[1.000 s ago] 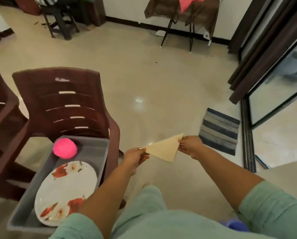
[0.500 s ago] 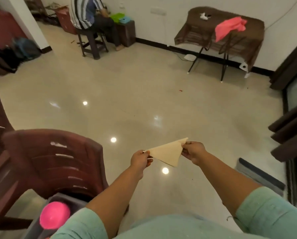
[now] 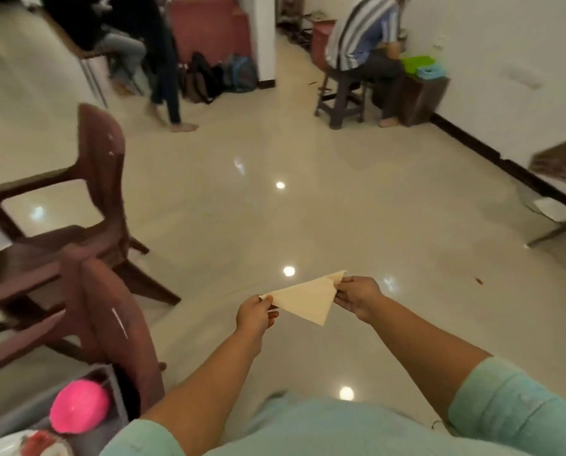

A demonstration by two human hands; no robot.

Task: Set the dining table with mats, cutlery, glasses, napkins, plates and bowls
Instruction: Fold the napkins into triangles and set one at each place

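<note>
Swinging leftward since a moment ago, the view now takes in more of the room, and the grey bin with the pink ball [image 3: 79,410] has slid into the bottom-left corner; the hands and what they hold have not changed. The left hand [image 3: 254,313] pinches one corner of the cream napkin [image 3: 308,299] and the right hand [image 3: 357,297] pinches the opposite corner. Each grip is a narrow thumb-and-finger hold, so the folded triangle hangs taut between them with its point down. I'd guess it is held stretched like this to keep the fold crisp while it is carried to the dining surface, which is not in view.

A patterned plate [image 3: 18,444] peeks out at the bottom-left edge, just beside the ball. Two brown plastic chairs [image 3: 100,199] crowd the left side, the nearer one close to the left elbow. Ahead, the glossy floor [image 3: 341,199] lies open. A seated person [image 3: 362,44] and someone walking are well apart, at the far end.
</note>
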